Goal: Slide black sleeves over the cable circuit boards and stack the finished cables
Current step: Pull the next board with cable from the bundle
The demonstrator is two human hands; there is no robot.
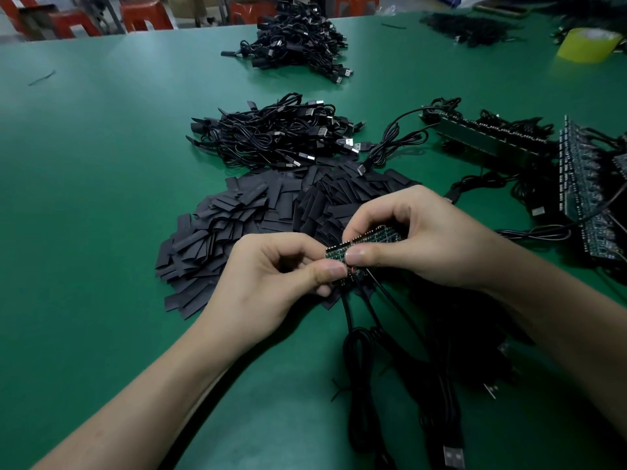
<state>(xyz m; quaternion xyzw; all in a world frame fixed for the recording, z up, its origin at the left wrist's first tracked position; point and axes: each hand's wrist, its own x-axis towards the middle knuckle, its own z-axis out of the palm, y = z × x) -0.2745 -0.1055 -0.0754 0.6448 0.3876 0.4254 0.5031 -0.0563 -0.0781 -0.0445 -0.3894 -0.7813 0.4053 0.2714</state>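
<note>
Both hands hold a strip of small green circuit boards (pixel 371 239) above the green table (pixel 101 198). My left hand (pixel 271 276) pinches the strip's left end between thumb and fingers. My right hand (pixel 417 239) grips the rest of the strip, thumb on its front. Black cables (pixel 359 334) hang from the boards toward me and end in USB plugs (pixel 453 457). A loose heap of flat black sleeves (pixel 244 212) lies just behind my hands. Behind the sleeves sits a pile of finished cables (pixel 278 134).
A second pile of cables (pixel 298 42) lies farther back. Strips of boards with cables (pixel 583 184) lie at the right. A yellow tape roll (pixel 587 45) is at the far right corner. Red stools (pixel 146 15) stand beyond the table's far edge.
</note>
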